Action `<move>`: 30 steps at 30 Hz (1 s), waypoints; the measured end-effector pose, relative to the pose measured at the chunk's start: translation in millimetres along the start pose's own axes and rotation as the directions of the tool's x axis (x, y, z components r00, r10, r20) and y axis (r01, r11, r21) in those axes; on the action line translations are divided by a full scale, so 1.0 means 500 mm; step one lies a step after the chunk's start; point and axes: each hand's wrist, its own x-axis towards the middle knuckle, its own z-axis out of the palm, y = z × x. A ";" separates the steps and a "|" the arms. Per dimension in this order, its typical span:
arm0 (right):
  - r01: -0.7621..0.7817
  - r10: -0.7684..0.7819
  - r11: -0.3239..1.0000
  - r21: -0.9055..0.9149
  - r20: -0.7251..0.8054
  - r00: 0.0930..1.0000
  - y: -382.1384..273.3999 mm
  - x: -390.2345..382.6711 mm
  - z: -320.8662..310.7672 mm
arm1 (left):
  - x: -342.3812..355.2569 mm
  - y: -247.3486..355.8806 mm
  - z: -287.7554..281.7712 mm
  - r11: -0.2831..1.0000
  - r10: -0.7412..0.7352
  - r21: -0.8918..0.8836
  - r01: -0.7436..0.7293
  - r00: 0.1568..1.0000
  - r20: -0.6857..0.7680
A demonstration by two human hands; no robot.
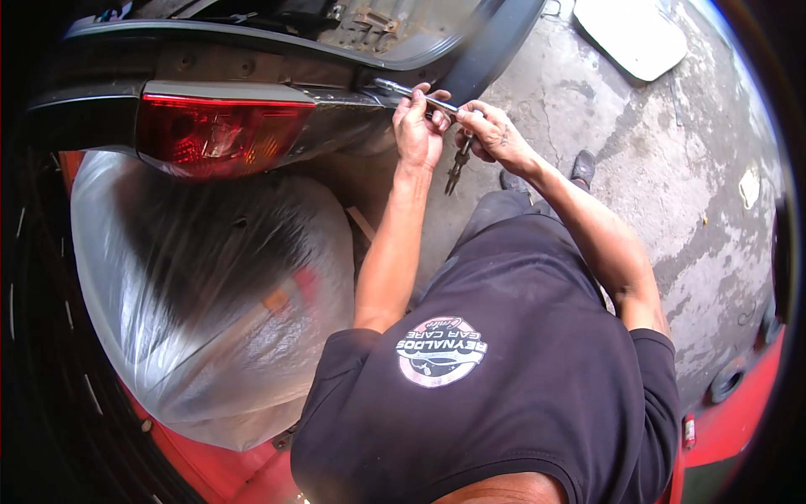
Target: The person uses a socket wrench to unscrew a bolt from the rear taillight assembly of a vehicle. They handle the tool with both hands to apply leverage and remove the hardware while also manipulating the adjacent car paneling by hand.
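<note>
Both my hands are at the rear corner of a dark car body (pixel 353 126), to the right of its red tail light (pixel 227 130). My left hand (pixel 420 134) is closed around a slim chrome rod (pixel 396 86) that resembles a socket extension bar. The rod's far end points left, toward the body edge; whether it touches is hard to tell. My right hand (pixel 495 134) is closed on the rod's near end, thumb and fingers pinched together. Below the right hand hangs a dark metal tool (pixel 458 164), its kind unclear; the fingers partly hide how it is held.
Left of my body stands a bulky thing under clear plastic sheeting (pixel 210 336), with red surfaces beneath. An open, bare compartment (pixel 378 34) lies beyond the tail light. A white panel (pixel 634 34) rests on the stained concrete floor (pixel 672 210). A dark ring (pixel 726 385) lies at right.
</note>
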 end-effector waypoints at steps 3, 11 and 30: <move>-0.064 0.068 0.980 0.189 -0.018 0.998 -0.003 -0.003 0.012 | -0.003 -0.015 0.013 1.000 -0.021 0.021 0.020 0.999 0.040; -0.115 0.135 0.898 0.425 -0.017 0.991 -0.002 -0.009 0.041 | 0.001 -0.019 -0.019 0.998 0.042 0.035 -0.047 0.992 0.123; 0.312 -0.512 -0.052 -0.949 0.294 0.807 -0.030 -0.047 0.015 | 0.009 -0.052 0.003 0.990 0.130 0.069 -0.122 0.981 -0.140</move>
